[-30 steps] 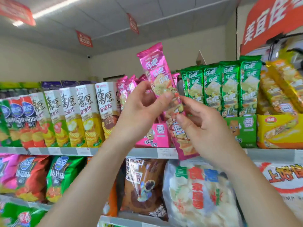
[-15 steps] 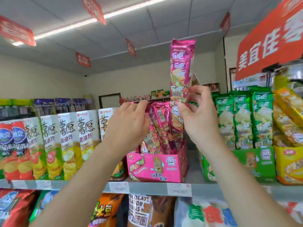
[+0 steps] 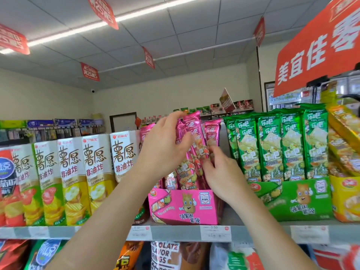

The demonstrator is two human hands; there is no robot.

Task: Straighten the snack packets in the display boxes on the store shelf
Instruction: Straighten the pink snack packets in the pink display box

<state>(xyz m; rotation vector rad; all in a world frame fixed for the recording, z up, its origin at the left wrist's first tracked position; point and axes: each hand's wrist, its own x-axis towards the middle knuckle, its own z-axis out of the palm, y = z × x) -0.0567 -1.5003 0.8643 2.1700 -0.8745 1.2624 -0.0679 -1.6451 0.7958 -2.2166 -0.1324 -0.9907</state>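
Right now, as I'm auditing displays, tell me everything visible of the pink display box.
The pink display box is open-topped, seemingly cardboard, printed with a cartoon potato and film strip. It stands upright at the shelf front, between chip cartons and the green display box. Pink packets stand inside, some leaning, held by the left hand and right hand, whose wrist crosses its top right corner.

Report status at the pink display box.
Left hand grips pink packets near their tops. Right hand pinches them lower down. Packets stand in pink display box, some tilted. Green display box alongside, no obstruction.
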